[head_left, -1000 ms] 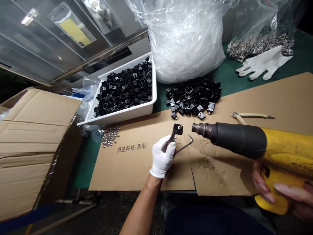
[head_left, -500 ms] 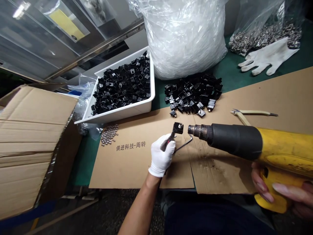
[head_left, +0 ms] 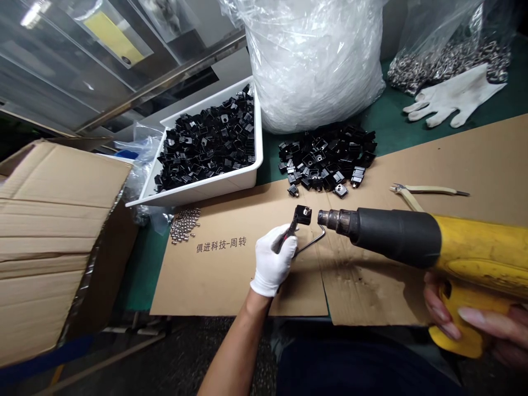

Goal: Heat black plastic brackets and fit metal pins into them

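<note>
In a white glove, my left hand [head_left: 273, 259] is closed around a dark-handled pair of pliers [head_left: 291, 226]. The jaws grip a small black plastic housing [head_left: 303, 215] with a round metal fitting on its face. My bare right hand [head_left: 474, 324] wraps the grip of a yellow heat gun [head_left: 478, 242]. Its stepped metal nozzle points left and stops a short gap from the housing. A bent metal rod [head_left: 311, 242] lies on the cardboard beneath, partly hidden by the glove. Beyond the housing is a pile of similar black housings [head_left: 325, 157], some with metal fittings.
A white bin [head_left: 198, 190] full of black parts stands at the back left, with small metal fittings [head_left: 184, 224] before it. Cutting pliers [head_left: 429, 190], a loose white glove [head_left: 457, 99] and a bag of metal parts [head_left: 449, 63] are at right. A cardboard box [head_left: 45, 236] stands far left.
The housing in the pliers has shifted slightly right, nearer the nozzle, and tilted a little. The heat gun stays almost where it was.
</note>
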Action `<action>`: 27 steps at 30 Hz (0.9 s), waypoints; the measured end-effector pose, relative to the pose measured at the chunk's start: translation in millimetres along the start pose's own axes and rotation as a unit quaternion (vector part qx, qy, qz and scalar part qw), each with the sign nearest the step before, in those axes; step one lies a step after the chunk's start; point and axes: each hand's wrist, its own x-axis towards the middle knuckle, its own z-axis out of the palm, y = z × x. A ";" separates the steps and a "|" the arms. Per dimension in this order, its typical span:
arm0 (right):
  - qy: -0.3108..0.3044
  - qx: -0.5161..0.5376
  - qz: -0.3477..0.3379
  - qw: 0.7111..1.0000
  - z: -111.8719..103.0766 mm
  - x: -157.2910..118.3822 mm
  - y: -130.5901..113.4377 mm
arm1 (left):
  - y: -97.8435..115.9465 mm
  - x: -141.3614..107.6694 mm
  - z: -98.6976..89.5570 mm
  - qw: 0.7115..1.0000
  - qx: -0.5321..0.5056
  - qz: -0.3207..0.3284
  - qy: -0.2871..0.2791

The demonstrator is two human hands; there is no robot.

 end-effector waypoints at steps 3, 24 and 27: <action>-0.029 -0.018 0.001 0.999 -2.4 2.8 -1.8 | 0.5 0.0 0.3 1.000 -0.001 0.001 0.001; 0.024 0.016 0.013 0.999 8.6 2.2 -7.0 | 0.4 1.7 -2.1 1.000 0.007 -0.007 -0.013; -0.010 -0.008 0.010 1.000 3.0 3.9 -6.2 | 0.1 2.2 -2.7 1.000 0.005 -0.008 -0.016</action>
